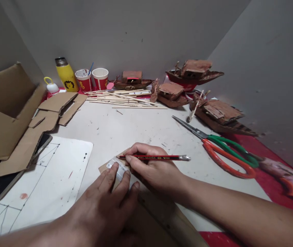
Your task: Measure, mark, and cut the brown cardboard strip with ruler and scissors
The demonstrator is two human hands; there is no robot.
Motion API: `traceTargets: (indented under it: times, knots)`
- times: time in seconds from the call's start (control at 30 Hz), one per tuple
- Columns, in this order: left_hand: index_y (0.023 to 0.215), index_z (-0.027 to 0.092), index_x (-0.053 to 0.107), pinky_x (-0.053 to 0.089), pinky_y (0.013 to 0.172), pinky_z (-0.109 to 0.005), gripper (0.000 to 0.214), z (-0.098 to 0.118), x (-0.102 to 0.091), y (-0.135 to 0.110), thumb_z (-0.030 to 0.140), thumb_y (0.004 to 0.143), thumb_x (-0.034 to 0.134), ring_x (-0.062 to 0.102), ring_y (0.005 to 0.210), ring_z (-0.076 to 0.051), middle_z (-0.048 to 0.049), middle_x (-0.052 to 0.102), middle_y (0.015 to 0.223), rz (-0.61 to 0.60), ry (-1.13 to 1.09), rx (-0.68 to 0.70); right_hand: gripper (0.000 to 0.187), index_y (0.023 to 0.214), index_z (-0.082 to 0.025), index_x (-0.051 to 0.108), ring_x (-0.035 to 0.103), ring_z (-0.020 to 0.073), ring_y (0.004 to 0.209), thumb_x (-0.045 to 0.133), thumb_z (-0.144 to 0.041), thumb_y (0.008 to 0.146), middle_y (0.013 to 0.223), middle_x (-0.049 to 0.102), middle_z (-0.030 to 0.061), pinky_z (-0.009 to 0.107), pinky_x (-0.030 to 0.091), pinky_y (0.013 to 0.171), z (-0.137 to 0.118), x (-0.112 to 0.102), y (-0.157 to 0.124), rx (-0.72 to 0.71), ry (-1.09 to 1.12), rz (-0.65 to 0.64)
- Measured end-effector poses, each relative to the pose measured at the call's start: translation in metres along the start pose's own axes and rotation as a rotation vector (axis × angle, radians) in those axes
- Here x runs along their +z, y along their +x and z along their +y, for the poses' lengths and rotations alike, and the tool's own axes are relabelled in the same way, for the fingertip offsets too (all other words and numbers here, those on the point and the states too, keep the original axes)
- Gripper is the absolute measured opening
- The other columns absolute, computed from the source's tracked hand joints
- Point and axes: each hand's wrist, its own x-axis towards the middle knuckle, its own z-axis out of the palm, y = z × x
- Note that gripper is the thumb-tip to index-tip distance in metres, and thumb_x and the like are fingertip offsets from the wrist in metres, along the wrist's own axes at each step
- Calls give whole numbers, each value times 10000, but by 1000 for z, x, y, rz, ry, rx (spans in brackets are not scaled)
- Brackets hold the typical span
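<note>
My right hand is closed round a red and black pencil, which lies almost level, its tip at the left. The tip end is over the far end of a brown cardboard piece. On that cardboard rests a pale strip with printed marks, like a ruler. My left hand presses the strip down with spread fingertips, just left of the pencil. Part of the strip and much of the cardboard are hidden under my hands.
Scissors lie at the right, near a brown model boat. More boats, thin wooden sticks, paper cups and a yellow bottle line the back. Left are cardboard scraps, a phone and a drawn sheet.
</note>
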Motion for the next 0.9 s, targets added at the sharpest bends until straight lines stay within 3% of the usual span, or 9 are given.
traceTargets:
  times: [0.17, 0.33, 0.5, 0.73, 0.9]
  knots:
    - [1410, 158, 498, 389, 1077, -576, 738, 2, -9, 2, 627, 840, 532, 341, 1389, -445, -171, 527, 1423, -70, 3, -7, 127, 813, -175, 673, 657, 161, 777, 549, -170, 843, 848, 736, 36, 270, 510, 705, -1, -1, 1, 1, -21, -18]
    - [1419, 186, 486, 359, 1110, -571, 748, 5, -7, 1, 647, 832, 533, 311, 1410, -433, -148, 516, 1440, -52, -9, -73, 138, 821, -170, 672, 655, 162, 771, 536, -157, 842, 858, 734, 40, 265, 500, 676, -4, -2, -1, 23, -25, -35]
    - [1429, 179, 473, 393, 1070, -600, 752, 3, -1, 0, 632, 831, 525, 327, 1393, -456, -160, 513, 1439, -23, -33, -40, 124, 764, -164, 643, 587, 123, 671, 536, -135, 819, 732, 680, 2, 227, 459, 604, -7, -7, -1, 13, -87, -55]
    - [1441, 193, 462, 379, 1103, -568, 742, 7, -10, 1, 606, 834, 569, 322, 1409, -419, -144, 514, 1446, -52, -19, -81, 112, 713, -169, 590, 485, 89, 611, 538, -145, 808, 640, 572, -45, 202, 392, 558, -13, -17, -2, -33, -222, -125]
    - [1449, 179, 450, 384, 1104, -564, 758, 8, -12, 1, 609, 836, 570, 276, 1430, -423, -141, 497, 1467, -61, -12, -79, 114, 690, -164, 571, 436, 84, 572, 517, -120, 781, 602, 531, -47, 196, 351, 504, -20, -23, -1, 23, -191, -196]
